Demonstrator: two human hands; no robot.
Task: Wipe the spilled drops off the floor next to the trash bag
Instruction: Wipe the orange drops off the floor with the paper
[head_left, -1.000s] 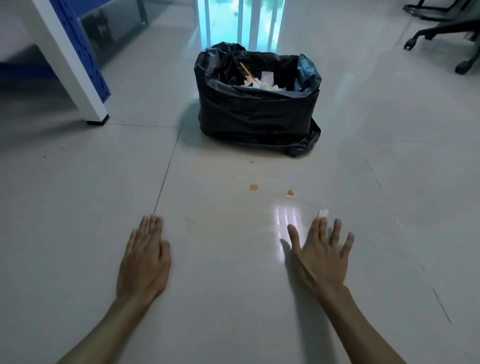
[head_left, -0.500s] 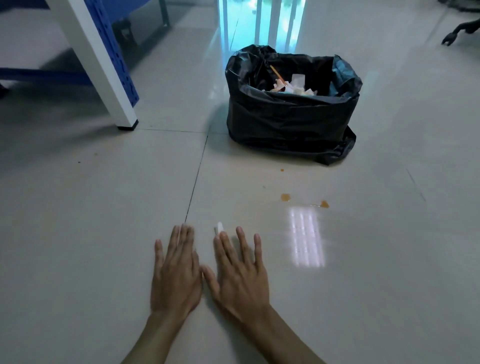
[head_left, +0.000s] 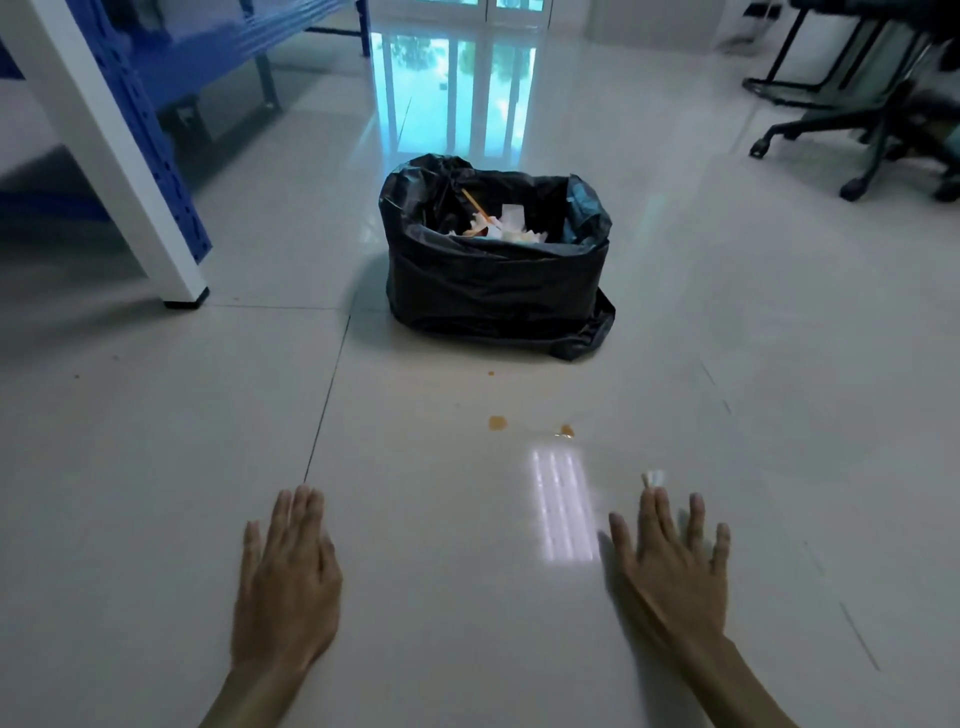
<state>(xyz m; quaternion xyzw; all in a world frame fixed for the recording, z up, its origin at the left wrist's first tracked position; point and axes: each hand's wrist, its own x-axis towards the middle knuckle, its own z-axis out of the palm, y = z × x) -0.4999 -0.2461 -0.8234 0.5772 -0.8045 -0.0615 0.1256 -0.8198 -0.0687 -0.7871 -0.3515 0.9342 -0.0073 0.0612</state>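
Lying palm-down on the glossy pale floor tiles (head_left: 156, 467), the left hand (head_left: 284, 587) is seen flat, fingers extended, holding nothing. The right hand (head_left: 670, 577) is spread likewise, a small white scrap (head_left: 653, 478) showing at its fingertips; whether it is gripped cannot be told. Orange-brown spilled drops (head_left: 497, 423) are found just beyond the fingers, before the black plastic trash bag (head_left: 493, 280).

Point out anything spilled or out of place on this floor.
Orange-brown drops stain the pale floor in front of the black trash bag: two larger spots side by side and a smaller speck nearer the bag. A small white scrap shows at the right hand's fingertips. Nothing else stands out.
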